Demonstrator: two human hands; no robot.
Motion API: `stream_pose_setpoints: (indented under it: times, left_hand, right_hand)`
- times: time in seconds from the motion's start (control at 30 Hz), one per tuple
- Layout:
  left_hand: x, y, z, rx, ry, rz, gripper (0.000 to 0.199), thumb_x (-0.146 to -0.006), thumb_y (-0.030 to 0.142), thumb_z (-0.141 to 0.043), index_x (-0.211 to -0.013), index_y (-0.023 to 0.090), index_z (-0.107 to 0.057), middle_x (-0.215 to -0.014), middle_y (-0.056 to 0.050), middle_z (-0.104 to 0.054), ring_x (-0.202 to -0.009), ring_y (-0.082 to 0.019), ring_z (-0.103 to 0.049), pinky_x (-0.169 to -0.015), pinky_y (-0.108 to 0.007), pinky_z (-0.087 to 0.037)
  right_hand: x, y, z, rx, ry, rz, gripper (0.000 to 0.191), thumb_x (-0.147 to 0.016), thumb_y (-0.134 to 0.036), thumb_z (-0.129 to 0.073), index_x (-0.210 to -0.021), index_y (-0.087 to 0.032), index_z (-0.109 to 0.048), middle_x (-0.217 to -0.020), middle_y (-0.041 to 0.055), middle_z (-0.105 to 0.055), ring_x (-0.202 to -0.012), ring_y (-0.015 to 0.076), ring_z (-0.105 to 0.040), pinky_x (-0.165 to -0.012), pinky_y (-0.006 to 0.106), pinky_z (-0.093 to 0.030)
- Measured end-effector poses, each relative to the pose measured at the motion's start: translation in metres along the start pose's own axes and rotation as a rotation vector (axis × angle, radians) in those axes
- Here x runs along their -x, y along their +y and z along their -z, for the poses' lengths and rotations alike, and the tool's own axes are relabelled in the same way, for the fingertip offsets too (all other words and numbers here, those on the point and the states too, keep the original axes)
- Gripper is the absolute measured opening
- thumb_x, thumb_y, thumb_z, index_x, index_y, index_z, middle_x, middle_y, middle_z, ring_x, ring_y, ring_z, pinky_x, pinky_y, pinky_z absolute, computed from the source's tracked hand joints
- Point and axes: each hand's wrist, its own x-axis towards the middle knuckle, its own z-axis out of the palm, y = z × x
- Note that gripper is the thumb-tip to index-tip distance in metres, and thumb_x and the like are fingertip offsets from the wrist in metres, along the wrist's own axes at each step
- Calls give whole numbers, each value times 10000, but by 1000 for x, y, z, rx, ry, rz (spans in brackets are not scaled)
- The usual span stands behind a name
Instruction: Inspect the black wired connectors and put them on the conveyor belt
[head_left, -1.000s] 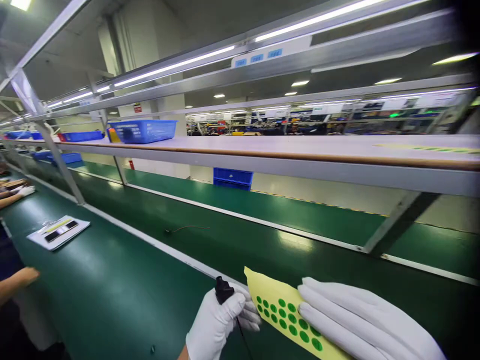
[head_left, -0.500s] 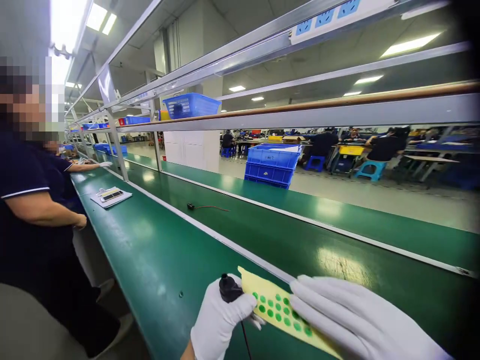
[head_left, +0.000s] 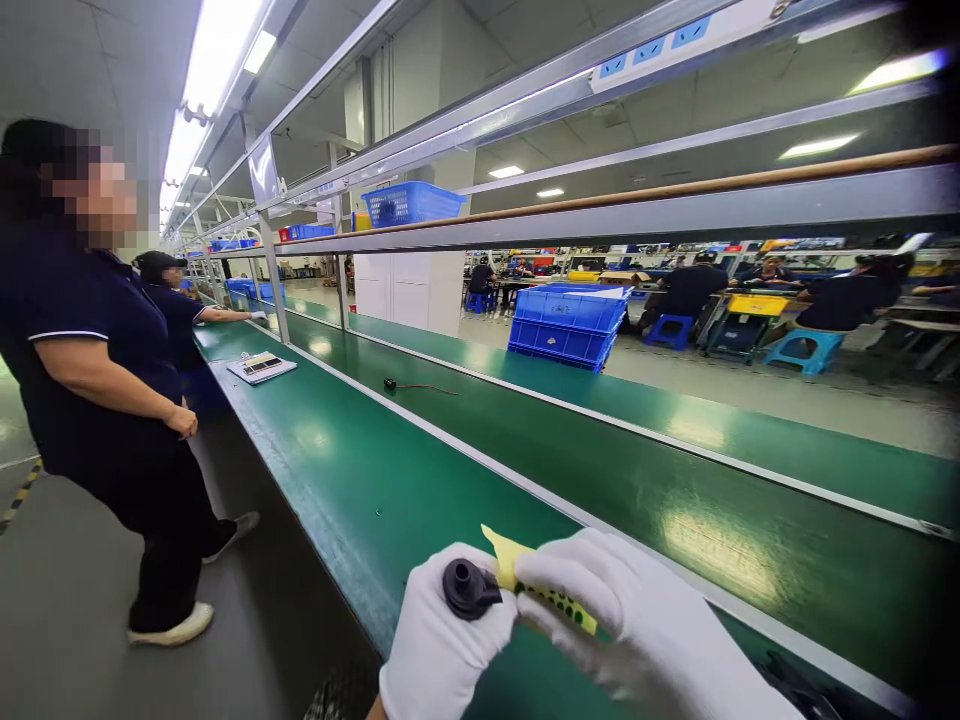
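My left hand (head_left: 442, 645), in a white glove, is closed around a small round black part with a short nozzle (head_left: 466, 588), which resembles a mini pump. The nozzle points up toward me. A yellow sheet of green dot stickers (head_left: 507, 556) is beside it, its left end touching the left-hand fingers. My right hand (head_left: 637, 620), gloved too, has its thumb and fingertips pressed together at the sheet, close to the black part. These fingers hide much of the sheet; whether they hold a single dot cannot be made out.
A green bench (head_left: 337, 450) runs away to the far left. On it are a clipboard (head_left: 262, 368) and a black part with a thin wire (head_left: 390, 384). Blue crates (head_left: 566, 335) stand beyond. A co-worker (head_left: 97, 350) stands at the left. Dark items (head_left: 799, 685) lie lower right.
My right hand has curled from lying flat over the sticker sheet to a pinch near the left hand. The black part has turned nozzle toward me. The view has shifted.
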Motion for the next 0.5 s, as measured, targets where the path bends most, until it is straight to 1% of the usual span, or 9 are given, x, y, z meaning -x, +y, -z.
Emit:
stream_pose_setpoints:
  times: [0.07, 0.2, 0.3, 0.4, 0.5]
  left_hand:
    - [5, 1, -2, 3, -12, -9, 68, -652, 192, -619, -652, 184, -552, -693, -19, -629, -663, -149, -555, -669, -251, -492]
    - [11, 5, -8, -29, -70, -55, 42, -701, 198, -620, -727, 175, -596, -787, -42, -682, -729, -164, -593, -744, -259, -507]
    - [14, 5, -10, -154, -92, -86, 79, -718, 208, -621, -683, 184, -555, -717, -24, -636, -672, -147, -557, -681, -245, -492]
    - [16, 4, -8, -266, -130, -95, 145, -719, 215, -631, -655, 192, -503, -670, -3, -575, -631, -131, -507, -624, -237, -455]
    - [17, 2, -6, -246, -192, -97, 136, -701, 196, -642, -666, 189, -511, -673, 5, -570, -624, -123, -485, -611, -236, -434]
  right_hand:
    - [8, 0, 1, 6, -6, -17, 107, -963, -214, -487, -898, -226, -571, -738, 19, -669, -603, 162, -583, -541, 258, -419]
    - [19, 1, 6, 11, -24, -24, 148, -960, -204, -467, -864, -219, -579, -715, 23, -648, -590, 155, -563, -528, 255, -402]
    - [24, 0, 11, 3, -76, -44, 155, -947, -215, -484, -818, -216, -570, -717, 22, -641, -602, 162, -562, -527, 262, -400]
    - [27, -2, 15, -7, -138, -61, 106, -899, -205, -555, -793, -215, -553, -730, 17, -633, -610, 173, -565, -529, 269, -405]
    - [30, -4, 19, -15, -169, -63, 116, -841, -178, -636, -782, -214, -544, -727, 5, -626, -612, 169, -561, -539, 265, -403]
